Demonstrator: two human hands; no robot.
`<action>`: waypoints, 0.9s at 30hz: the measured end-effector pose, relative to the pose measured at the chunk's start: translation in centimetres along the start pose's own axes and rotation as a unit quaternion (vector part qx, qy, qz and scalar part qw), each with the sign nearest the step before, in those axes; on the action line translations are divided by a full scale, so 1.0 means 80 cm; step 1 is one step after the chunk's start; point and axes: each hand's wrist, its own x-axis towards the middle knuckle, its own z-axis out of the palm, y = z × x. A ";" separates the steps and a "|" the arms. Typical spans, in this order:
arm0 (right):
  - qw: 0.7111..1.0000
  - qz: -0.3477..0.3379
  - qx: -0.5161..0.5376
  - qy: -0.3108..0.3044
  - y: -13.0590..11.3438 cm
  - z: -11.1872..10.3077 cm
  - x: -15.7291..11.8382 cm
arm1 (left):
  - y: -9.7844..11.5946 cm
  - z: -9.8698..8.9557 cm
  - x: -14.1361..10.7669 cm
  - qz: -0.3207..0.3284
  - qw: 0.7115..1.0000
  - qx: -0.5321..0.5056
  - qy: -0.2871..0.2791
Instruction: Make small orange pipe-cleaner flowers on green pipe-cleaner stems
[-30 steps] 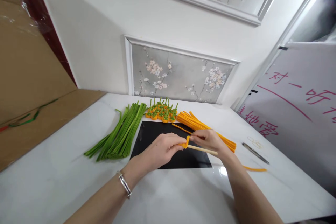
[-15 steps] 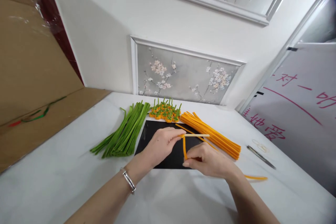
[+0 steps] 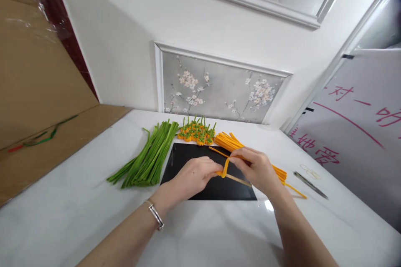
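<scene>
My left hand [image 3: 196,175] is closed on one end of a thin wooden stick [image 3: 238,180], which points right and slightly down over a black mat [image 3: 200,193]. An orange pipe cleaner [image 3: 226,167] is wound around the stick at my left fingertips. Its free length rises to my right hand [image 3: 252,167], whose thumb and fingers pinch it; the tail shows beyond that hand at the right. Behind my right hand lies a bundle of orange pipe cleaners [image 3: 227,141], partly covered by it. One loose orange pipe cleaner [image 3: 218,152] lies across the mat's top edge.
A bundle of green pipe cleaners [image 3: 152,158] lies left of the mat. Several small orange pieces with green stems [image 3: 197,131] stand behind it. Metal tweezers [image 3: 310,184] and a pale loop [image 3: 310,171] lie at the right. The wall [image 3: 125,58] bounds the table's back.
My right hand has moved up from below the stick to above it, carrying the pipe cleaner over. The stick's free end has tilted downward. My left hand keeps its hold.
</scene>
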 end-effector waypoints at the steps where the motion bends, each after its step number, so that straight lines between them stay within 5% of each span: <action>1: 1.000 0.011 0.002 0.001 0.005 0.000 0.002 | 0.002 0.000 0.000 0.010 1.000 -0.008 -0.005; 10: 0.991 0.068 0.015 -0.113 0.035 0.006 -0.001 | 0.006 0.001 0.001 -0.005 0.993 -0.097 0.072; 19: 0.965 0.005 0.004 -0.263 0.000 0.003 -0.023 | -0.004 0.001 0.000 -0.059 0.987 -0.093 0.113; 23: 0.968 -0.028 -0.001 -0.250 -0.014 -0.009 -0.021 | -0.007 -0.002 -0.001 -0.077 0.989 -0.089 0.084; 27: 0.984 -0.022 0.010 -0.174 -0.015 -0.013 -0.015 | -0.009 -0.005 0.000 -0.077 0.991 -0.091 0.061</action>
